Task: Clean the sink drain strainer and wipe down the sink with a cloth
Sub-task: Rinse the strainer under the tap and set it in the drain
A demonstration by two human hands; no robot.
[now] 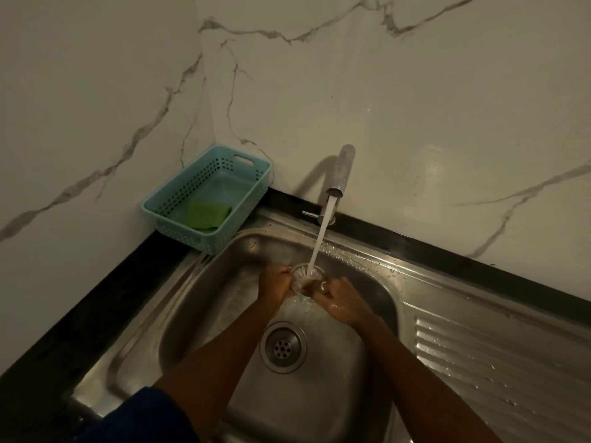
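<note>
Steel makes up the sink (204, 314), and its bowl fills the bottom middle of the frame. Both hands are inside the bowl, near its back wall. They hold the small round drain strainer (306, 278) between them, up off the floor of the bowl. The left hand (276, 287) has its fingers curled on the strainer's left edge. The right hand (339, 298) has its fingers curled on the right edge. Water (323, 235) runs down from the tap (341, 174) and lands right in the strainer, then spills out under it. The drain hole (283, 346) sits open in the floor of the bowl, below the hands in the frame, with little holes in its middle. At the left of the frame, a light blue plastic basket (179, 195) stands in the corner where the two marble walls (415, 91) meet. One corner of the basket hangs over the sink's rim. A green scrub pad (204, 215) lies flat inside it, at the near end, and the far end of the basket floor is bare. To the right of the bowl is the ridged draining board (499, 362), wet with drops. A black counter edge (80, 314) runs along the left and back of the sink. The floor of the bowl left of the arms has open room. A dark blue sleeve (144, 417) shows at the bottom left.
</note>
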